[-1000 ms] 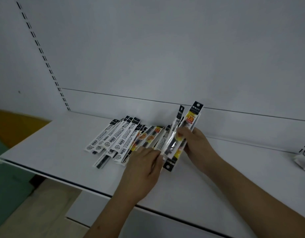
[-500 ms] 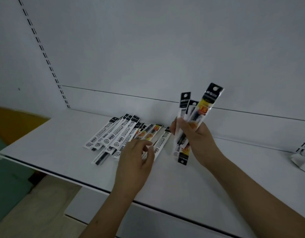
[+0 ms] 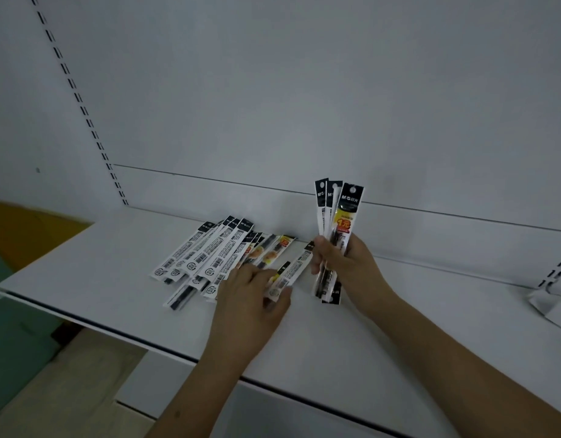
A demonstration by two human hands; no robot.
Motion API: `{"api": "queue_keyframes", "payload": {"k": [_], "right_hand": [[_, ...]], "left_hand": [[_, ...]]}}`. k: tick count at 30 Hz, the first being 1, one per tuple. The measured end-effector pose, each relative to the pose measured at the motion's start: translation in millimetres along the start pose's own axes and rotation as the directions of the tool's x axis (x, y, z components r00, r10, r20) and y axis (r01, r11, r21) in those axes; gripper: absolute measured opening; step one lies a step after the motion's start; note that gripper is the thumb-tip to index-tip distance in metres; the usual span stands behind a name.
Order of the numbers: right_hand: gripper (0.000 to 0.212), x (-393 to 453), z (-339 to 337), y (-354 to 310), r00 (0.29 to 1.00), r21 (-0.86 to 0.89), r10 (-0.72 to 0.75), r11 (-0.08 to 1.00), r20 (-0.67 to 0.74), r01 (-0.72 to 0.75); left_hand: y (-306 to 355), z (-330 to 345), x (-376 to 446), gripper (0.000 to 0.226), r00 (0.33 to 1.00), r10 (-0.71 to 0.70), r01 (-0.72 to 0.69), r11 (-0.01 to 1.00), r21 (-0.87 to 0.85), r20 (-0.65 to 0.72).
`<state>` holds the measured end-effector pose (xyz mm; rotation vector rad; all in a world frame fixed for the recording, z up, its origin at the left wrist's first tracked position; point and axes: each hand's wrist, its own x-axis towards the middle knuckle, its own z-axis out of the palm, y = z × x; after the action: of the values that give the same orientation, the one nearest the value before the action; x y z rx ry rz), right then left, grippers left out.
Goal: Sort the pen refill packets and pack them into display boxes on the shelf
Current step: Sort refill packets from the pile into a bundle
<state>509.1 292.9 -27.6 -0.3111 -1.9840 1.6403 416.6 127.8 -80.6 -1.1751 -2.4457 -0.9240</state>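
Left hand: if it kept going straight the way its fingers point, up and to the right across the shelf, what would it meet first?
Probably the lone packet that the left hand already touches at its near end, then the shelf's back panel; depth is unclear.

White shelf (image 3: pixel 351 336) under fanned refill packets (image 3: pixel 209 257)

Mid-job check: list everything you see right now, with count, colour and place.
packets on shelf: a dozen or so, exact count unclear, white and black, some yellow-orange, fanned at the shelf's back.
held packets: at least three, black-topped, one yellow-labelled, upright.
shelf: one, white, below the back panel.
back panel: white, slotted uprights both sides.
white object: one, far right edge, unclear.
left hand: pinches one lying packet.
right hand: grips the held packets.
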Motion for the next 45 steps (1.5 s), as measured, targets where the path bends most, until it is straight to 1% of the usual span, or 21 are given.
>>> {"api": "queue_keyframes", "payload": {"k": [2,4,6,7,9,10,11,13,16,19,20,23,25,27,30,33,35,37,39,41,45], "right_hand": [[0.023,0.7,-1.5,3.1,0.998,-0.087,0.031,0.996,0.049,-0.026],[0.012,-0.1,-0.2,7.7,0.988,-0.215,0.095,0.974,0.119,-0.068],[0.013,-1.0,1.6,9.8,0.974,-0.305,0.107,0.951,0.197,-0.043],[0.017,-1.4,2.1,8.6,0.969,-0.32,0.103,0.947,0.223,-0.027],[0.021,-1.7,1.7,7.3,0.966,-0.335,0.09,0.942,0.241,-0.004],[0.021,-1.2,1.2,7.8,0.969,-0.342,0.084,0.94,0.232,0.0],[0.02,-0.9,1.1,8.1,0.974,-0.351,0.077,0.936,0.213,0.003],[0.019,-0.9,1.7,8.9,0.982,-0.365,0.064,0.931,0.179,0.006],[0.017,-0.6,1.9,11.5,0.981,-0.373,0.048,0.927,0.186,0.025],[0.018,-4.1,-0.9,9.5,0.967,-0.41,0.028,0.909,0.253,0.08],[0.02,-5.1,-2.1,8.3,0.963,-0.475,0.005,0.871,0.269,0.128],[0.03,-7.8,-3.6,-2.1,0.948,-0.705,-0.117,0.643,0.297,0.3],[0.042,-7.3,-3.0,-6.8,0.96,-0.741,-0.129,0.613,0.249,0.275],[0.04,-5.6,-2.4,-6.8,0.979,-0.762,-0.089,0.615,0.186,0.201],[0.034,-4.4,0.7,-0.9,0.982,-0.716,-0.02,0.681,0.186,0.15],[0.03,-6.5,-2.0,2.1,0.977,-0.655,0.023,0.746,0.211,0.124],[0.027,-10.4,-13.3,1.0,0.967,-0.655,0.065,0.746,0.246,0.117],[0.025,-18.3,-30.0,-6.7,0.963,-0.662,0.065,0.739,0.26,0.129],[0.031,-31.6,-50.4,-16.1,0.98,-0.639,0.014,0.76,0.2,0.119],[0.03,-49.0,-71.3,-22.6,0.995,-0.613,-0.04,0.785,0.095,0.09],[0.031,-89.4,-122.5,-24.8,0.995,-0.672,-0.027,0.739,-0.097,-0.045]], "left_hand": [[3.9,-5.4,0.9,0.047,0.998,-0.032,0.031,0.999,-0.028,-0.052],[8.6,-13.0,0.4,0.044,0.992,-0.005,0.003,1.0,-0.011,-0.126],[17.0,-22.2,1.9,0.042,0.981,0.067,-0.065,0.998,0.015,-0.182],[23.8,-27.6,6.1,0.04,0.982,0.06,-0.069,0.997,-0.042,-0.177],[42.6,-41.4,20.3,0.034,0.992,-0.106,0.08,0.944,-0.321,-0.063],[49.7,-45.7,29.3,0.029,0.979,-0.2,0.194,0.87,-0.453,0.034],[55.2,-48.9,38.3,0.023,0.959,-0.261,0.282,0.808,-0.518,0.115],[60.9,-50.1,51.7,0.021,0.942,-0.273,0.335,0.784,-0.523,0.193],[68.0,-48.6,62.9,0.013,0.939,-0.212,0.339,0.711,-0.617,0.271],[70.9,-45.8,70.4,0.018,0.947,-0.161,0.304,0.736,-0.606,0.279],[72.3,-45.7,71.9,0.02,0.946,-0.158,0.301,0.752,-0.587,0.282],[78.7,-48.5,73.9,0.016,0.95,-0.162,0.294,0.756,-0.585,0.268],[83.1,-52.7,75.6,0.01,0.964,-0.171,0.261,0.751,-0.606,0.204],[85.1,-55.3,78.4,0.011,0.968,-0.207,0.25,0.73,-0.636,0.143],[89.4,-55.9,79.3,0.005,0.949,-0.218,0.314,0.711,-0.63,0.227],[88.8,-55.2,78.9,0.005,0.924,-0.167,0.357,0.697,-0.622,0.343],[91.5,-56.8,78.0,0.003,0.914,-0.094,0.344,0.698,-0.628,0.395],[100.4,-55.5,77.3,0.005,0.899,-0.008,0.336,0.657,-0.675,0.438],[115.9,-48.7,78.7,0.005,0.892,0.038,0.341,0.595,-0.728,0.45],[132.6,-35.9,83.0,0.009,0.886,0.085,0.357,0.505,-0.786,0.456],[176.8,5.1,88.3,0.035,0.805,0.285,0.409,0.367,-0.835,0.52]]}}
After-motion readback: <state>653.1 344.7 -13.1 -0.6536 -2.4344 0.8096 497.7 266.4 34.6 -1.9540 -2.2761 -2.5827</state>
